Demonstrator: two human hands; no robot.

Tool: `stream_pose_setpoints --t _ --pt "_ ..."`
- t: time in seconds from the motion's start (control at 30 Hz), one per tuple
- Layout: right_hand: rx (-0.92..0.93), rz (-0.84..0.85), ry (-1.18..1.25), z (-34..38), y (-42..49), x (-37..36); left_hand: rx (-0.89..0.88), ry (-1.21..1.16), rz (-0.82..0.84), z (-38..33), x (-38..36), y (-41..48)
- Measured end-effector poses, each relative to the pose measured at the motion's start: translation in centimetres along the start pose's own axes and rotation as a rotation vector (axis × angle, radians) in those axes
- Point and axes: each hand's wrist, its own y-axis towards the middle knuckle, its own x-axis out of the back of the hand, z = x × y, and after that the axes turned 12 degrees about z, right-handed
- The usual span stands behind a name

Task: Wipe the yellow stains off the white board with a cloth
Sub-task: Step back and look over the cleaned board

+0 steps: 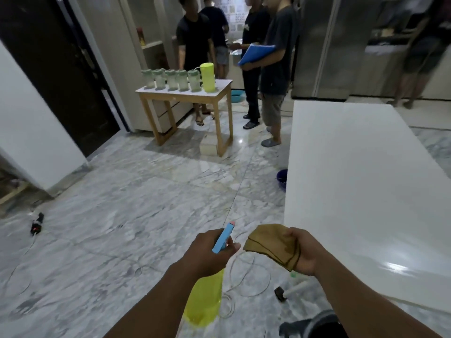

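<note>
Your left hand (210, 252) sits at about 6 o'clock, fingers curled tight around the neck of a spray bottle (203, 303). Its yellow body hangs below your wrist and its blue trigger head (223, 239) points up toward 12 o'clock, ending in a pink tip. Your thumb lies along the side of the head.

Your right hand (303, 252) is just beside it at 5 o'clock. Its fingers are closed on a bunched olive-brown cloth (271, 242), which spills out toward your left hand but does not touch it. Both hands are over the marble floor (122, 191), not over the board.

The white board (361, 181) lies flat from 2 to 4 o'clock, with its near left corner close to your right hand. Its surface is glossy, with a bright glare patch near your right forearm. A blue basin (281, 179) peeks out from under its left edge at about 3 o'clock.

A loose white cable (249, 276) coils on the floor below your hands. At 12 o'clock a wooden table (224, 82) carries a row of green-lidded jars (170, 80) and a yellow-green pitcher (207, 76). Several people stand behind and beside the table, and one holds a blue folder (256, 53). A small black device (36, 224) lies on the floor at 9 o'clock.
</note>
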Motion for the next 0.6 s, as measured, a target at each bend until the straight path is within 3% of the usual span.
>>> stream_pose_setpoints --t 0.33,0.6 --pt "0.107 -0.187 -0.077 7.3 8.6 -5.6 -0.244 0.081 0.078 -0.4 12.5 14.4" --pt "0.237 -0.321 -0.002 13.0 9.4 -1.3 -0.377 0.106 0.261 -5.0 13.5 26.5"
